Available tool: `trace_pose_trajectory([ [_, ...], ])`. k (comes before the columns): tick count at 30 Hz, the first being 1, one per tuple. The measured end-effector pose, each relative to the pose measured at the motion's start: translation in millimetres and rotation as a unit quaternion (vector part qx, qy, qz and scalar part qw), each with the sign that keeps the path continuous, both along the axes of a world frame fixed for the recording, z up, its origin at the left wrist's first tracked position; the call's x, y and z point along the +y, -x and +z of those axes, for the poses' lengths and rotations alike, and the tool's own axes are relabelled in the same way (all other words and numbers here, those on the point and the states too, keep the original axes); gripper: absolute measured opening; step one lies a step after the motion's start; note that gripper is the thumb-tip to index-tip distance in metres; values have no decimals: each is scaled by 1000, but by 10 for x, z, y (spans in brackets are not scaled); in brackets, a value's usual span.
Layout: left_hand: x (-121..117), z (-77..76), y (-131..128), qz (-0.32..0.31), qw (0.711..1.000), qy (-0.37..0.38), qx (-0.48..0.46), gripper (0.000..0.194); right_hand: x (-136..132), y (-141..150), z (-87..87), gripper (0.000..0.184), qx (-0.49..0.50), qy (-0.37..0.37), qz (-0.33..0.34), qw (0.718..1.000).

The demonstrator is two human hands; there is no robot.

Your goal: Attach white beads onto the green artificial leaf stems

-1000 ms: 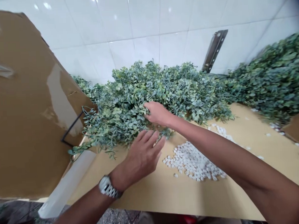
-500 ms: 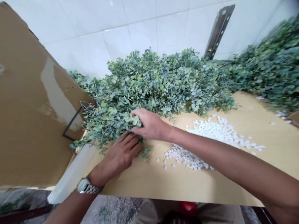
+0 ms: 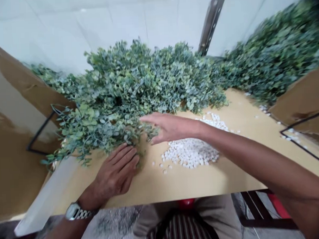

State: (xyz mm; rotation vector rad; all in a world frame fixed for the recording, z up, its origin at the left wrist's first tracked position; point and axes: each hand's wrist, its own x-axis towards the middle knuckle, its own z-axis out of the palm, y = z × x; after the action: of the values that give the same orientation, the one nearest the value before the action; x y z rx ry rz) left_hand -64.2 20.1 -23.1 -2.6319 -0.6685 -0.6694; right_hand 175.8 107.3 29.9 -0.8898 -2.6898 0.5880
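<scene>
A big heap of green artificial leaf sprigs (image 3: 137, 85) covers the back of a tan table (image 3: 194, 181). My left hand (image 3: 115, 172), with a watch on its wrist, lies flat and open on the table at the heap's front edge. My right hand (image 3: 170, 127) hovers open, fingers stretched toward the sprigs, holding nothing. Just under and right of it lies a pile of small white beads (image 3: 190, 153).
A second leaf heap (image 3: 275, 54) fills the back right. Brown cardboard boxes stand at the left (image 3: 10, 147) and right (image 3: 303, 99). A metal bracket (image 3: 210, 22) leans on the white tiled wall. The table's front edge is near my lap.
My right hand has let go of the sprigs it gripped and opened, moving right. My left hand slid back to lie flat on the table. The view has tilted downward.
</scene>
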Motion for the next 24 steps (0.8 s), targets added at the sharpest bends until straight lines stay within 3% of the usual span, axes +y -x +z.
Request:
trace_pose_trajectory([
  [5,-217,-12,-220,7,998,57,17,28,-133,-269,-201,63,6,-109,-25,994],
  [7,-265,-27,-269,30,998,56,22,27,-261,-278,-284,54,37,-188,-42,981],
  [9,-255,-41,-286,58,997,51,29,27,-432,-222,-380,48,53,-239,-14,970],
  [12,-149,-40,-277,93,992,39,71,25,-675,-73,-542,46,16,-235,89,968],
  [16,18,24,-310,89,992,33,86,20,-740,3,-715,16,-41,-251,96,962],
  [21,183,86,-560,82,993,24,84,26,-630,-172,-706,25,-30,-323,39,945],
  [24,290,150,-730,84,988,38,128,32,-588,-330,-578,24,23,-279,13,960],
])
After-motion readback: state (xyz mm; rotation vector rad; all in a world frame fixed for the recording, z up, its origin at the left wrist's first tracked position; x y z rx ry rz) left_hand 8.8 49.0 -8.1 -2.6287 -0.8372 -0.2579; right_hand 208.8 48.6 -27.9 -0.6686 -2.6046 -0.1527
